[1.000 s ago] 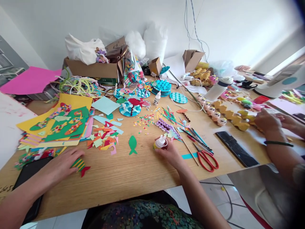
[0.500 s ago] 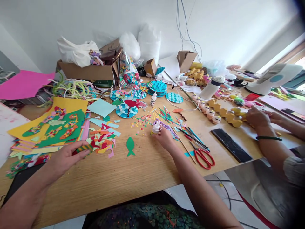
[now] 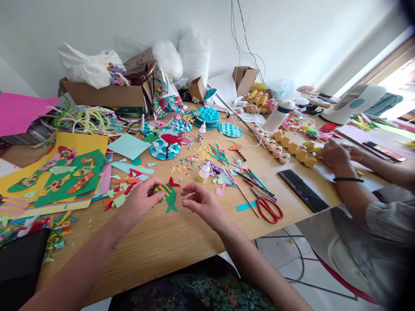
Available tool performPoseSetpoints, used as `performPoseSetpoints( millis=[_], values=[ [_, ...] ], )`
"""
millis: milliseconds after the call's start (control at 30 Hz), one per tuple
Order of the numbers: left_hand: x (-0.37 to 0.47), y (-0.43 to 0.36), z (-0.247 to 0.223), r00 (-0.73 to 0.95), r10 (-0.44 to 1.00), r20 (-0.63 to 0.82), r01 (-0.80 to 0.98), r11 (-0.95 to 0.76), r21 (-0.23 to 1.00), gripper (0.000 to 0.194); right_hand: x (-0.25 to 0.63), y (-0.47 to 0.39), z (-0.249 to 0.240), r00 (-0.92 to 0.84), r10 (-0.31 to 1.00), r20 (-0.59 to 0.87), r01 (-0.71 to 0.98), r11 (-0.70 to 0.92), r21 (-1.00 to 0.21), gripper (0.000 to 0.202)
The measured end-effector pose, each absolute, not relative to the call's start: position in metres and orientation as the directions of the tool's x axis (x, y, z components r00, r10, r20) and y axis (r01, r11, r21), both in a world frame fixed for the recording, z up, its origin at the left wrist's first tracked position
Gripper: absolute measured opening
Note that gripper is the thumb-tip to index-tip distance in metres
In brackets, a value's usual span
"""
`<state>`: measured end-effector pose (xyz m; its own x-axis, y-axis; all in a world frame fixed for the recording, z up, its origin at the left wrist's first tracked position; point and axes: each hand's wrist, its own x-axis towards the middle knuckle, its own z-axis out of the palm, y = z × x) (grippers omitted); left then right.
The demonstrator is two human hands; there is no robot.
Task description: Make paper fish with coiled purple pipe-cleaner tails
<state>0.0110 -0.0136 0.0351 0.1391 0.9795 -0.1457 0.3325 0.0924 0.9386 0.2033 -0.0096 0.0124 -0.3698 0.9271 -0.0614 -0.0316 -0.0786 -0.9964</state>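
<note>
Between thumb and fingers, my left hand (image 3: 146,199) pinches a striped paper fish (image 3: 164,190), green and yellow with a red tail. Below and partly behind it, a plain green paper fish (image 3: 170,204) shows its tail; whether the two touch I cannot tell. My right hand (image 3: 201,202) is empty, fingers curved and apart, just right of the fish. Beyond that hand a small white glue bottle (image 3: 203,173) stands upright on the table (image 3: 155,255).
To the right lie red-handled scissors (image 3: 269,209), pencils and a black phone (image 3: 303,190). Coloured paper sheets (image 3: 82,142) and scraps cover the left. Blue paper discs (image 3: 207,116) are at the back. At far right, a co-worker's hands (image 3: 337,155) handle something near yellow egg-carton strips (image 3: 301,153).
My right hand has let go of the glue bottle, now standing on the table, and moved toward my left hand. My left hand has brought the striped fish rightward, over the green fish.
</note>
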Motion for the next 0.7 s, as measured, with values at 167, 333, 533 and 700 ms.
performPoseSetpoints(
  millis=[167, 333, 533, 700],
  values=[
    [0.031, -0.017, 0.029, 0.264, 0.964, -0.024, 0.575, -0.137, 0.806, 0.01, 0.185, -0.011, 0.001, -0.337, 0.937, -0.087, -0.187, -0.158, -0.97, 0.021],
    [0.016, -0.018, 0.025, 0.295, 0.953, 0.06, 0.647, -0.246, 0.722, 0.022, 0.201, -0.009, -0.01, -0.192, 0.981, 0.036, 0.052, 0.047, -0.998, 0.01],
    [0.002, -0.017, -0.024, 0.49, 0.863, 0.124, 0.808, -0.503, 0.307, 0.037, 0.215, -0.006, -0.029, -0.322, 0.863, 0.389, 0.439, 0.5, -0.746, 0.024],
    [-0.002, -0.018, -0.05, 0.535, 0.838, 0.111, 0.824, -0.546, 0.153, 0.036, 0.219, -0.012, -0.038, -0.45, 0.835, 0.317, 0.553, 0.539, -0.635, 0.03]
  ],
)
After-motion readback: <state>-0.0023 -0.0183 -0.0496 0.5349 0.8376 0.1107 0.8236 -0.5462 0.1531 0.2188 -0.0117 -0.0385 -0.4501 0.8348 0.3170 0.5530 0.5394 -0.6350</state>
